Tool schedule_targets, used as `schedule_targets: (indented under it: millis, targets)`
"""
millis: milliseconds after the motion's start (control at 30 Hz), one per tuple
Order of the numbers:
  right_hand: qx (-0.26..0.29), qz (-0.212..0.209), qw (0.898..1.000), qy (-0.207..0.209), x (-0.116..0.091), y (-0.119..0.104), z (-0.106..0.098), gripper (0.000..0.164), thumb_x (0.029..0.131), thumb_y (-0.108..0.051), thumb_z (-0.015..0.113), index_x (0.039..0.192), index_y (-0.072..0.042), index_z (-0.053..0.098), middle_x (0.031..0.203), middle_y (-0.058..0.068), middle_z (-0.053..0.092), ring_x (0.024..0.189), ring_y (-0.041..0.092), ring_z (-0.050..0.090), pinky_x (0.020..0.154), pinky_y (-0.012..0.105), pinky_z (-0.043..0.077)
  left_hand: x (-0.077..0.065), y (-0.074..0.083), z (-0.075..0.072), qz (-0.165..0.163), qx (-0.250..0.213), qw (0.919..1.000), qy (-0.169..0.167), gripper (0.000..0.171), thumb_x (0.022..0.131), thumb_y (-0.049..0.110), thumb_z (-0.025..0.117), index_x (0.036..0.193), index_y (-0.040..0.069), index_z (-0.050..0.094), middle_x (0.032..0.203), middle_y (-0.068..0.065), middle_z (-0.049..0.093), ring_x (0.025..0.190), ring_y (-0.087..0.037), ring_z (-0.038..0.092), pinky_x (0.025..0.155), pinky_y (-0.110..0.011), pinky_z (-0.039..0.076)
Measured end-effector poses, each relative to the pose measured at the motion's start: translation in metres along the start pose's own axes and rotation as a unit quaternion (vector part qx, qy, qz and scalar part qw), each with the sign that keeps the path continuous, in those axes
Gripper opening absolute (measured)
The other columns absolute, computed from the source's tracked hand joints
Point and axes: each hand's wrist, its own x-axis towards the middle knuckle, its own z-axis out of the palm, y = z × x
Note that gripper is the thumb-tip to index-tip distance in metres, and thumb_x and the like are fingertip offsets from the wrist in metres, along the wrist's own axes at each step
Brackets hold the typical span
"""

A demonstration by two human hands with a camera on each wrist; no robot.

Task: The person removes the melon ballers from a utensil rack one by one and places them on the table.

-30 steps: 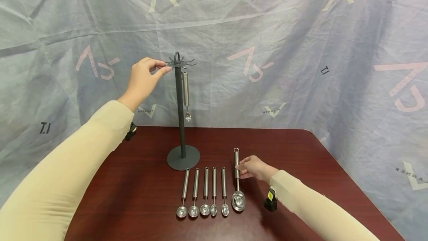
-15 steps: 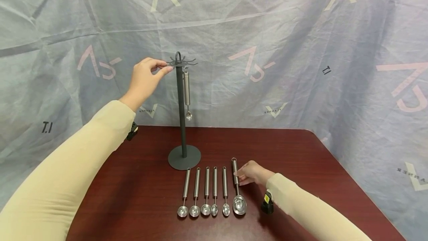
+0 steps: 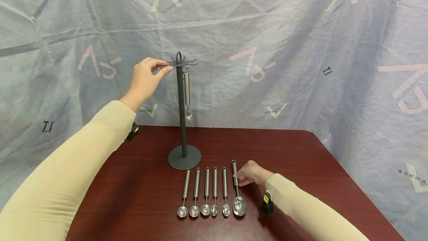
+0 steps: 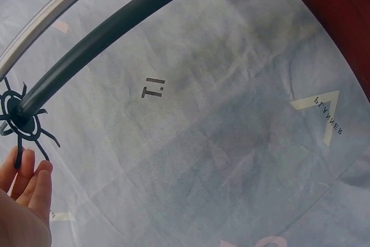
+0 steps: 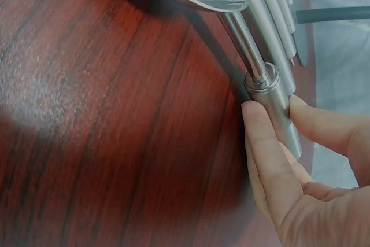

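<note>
My left hand pinches one of the hooks at the top of a dark grey utensil stand. The left wrist view shows thumb and fingers on a hook of the hook ring. From another hook hangs a small steel scoop, its handle upright beside the pole. My right hand pinches the handle of a large steel spoon at the right end of a row. In the right wrist view the thumb and fingers lie on opposite sides of its handle; the bowl is partly cut off.
Several smaller steel spoons lie side by side on the dark red table, left of the large one, bowls toward me. The stand's round base is just behind their handles. A printed grey cloth hangs beyond the table.
My right hand has drawn the large spoon toward me and slightly left, nearer the row, its handle end dropping lower in view. The left hand keeps its place on the hook.
</note>
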Motion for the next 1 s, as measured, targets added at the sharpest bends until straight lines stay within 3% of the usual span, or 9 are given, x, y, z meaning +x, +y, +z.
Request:
schedule_targets:
  millis: [667,1000]
  targets:
    - [-0.018,0.007,1.000,0.009,-0.002,-0.005,-0.007,0.016,0.085,-0.002,0.072,0.091,0.012,0.066,0.081,0.015,0.065,0.059,0.015,0.061,0.068,0.039,0.061,-0.002,0.001,0.000,0.001,0.000,1.0000,-0.004,0.048,0.092,0.048,0.061,0.122,0.010,0.067,0.126,-0.010,0.060,0.123,-0.029,0.053,0.106,-0.041,0.043]
    - [0.034,-0.001,0.999,0.008,-0.001,-0.029,-0.014,0.023,0.088,-0.002,0.068,0.101,0.015,0.058,0.079,0.014,0.063,0.060,0.014,0.062,0.072,0.039,0.061,-0.001,0.004,-0.003,-0.004,0.007,0.9999,-0.009,0.048,0.092,0.048,0.061,0.122,0.011,0.067,0.126,-0.008,0.060,0.122,-0.028,0.053,0.105,-0.040,0.043]
